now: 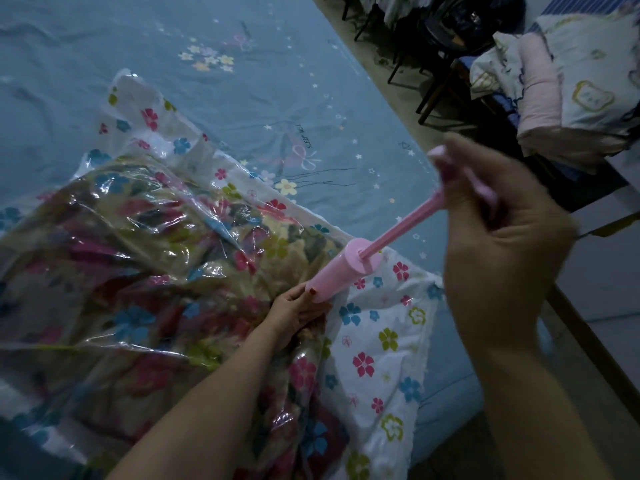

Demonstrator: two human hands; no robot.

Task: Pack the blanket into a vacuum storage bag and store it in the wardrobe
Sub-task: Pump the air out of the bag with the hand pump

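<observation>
A clear vacuum storage bag (374, 344) printed with coloured flowers lies on the bed. Inside it sits the flowered blanket (149, 258), wrinkled under the plastic. A pink hand pump (341, 270) stands tilted on the bag, its base pressed against the plastic. My left hand (294, 315) grips the lower end of the pump barrel where it meets the bag. My right hand (498, 237) is raised and holds the pump's pink handle, with the plunger rod (403, 230) pulled far out of the barrel.
The blue bed sheet (173, 46) with star and flower prints spreads behind the bag. The bed's right edge runs diagonally past my right arm. Folded bedding (568, 88) is piled at the upper right, with dark chair legs (436, 81) beside it on the floor.
</observation>
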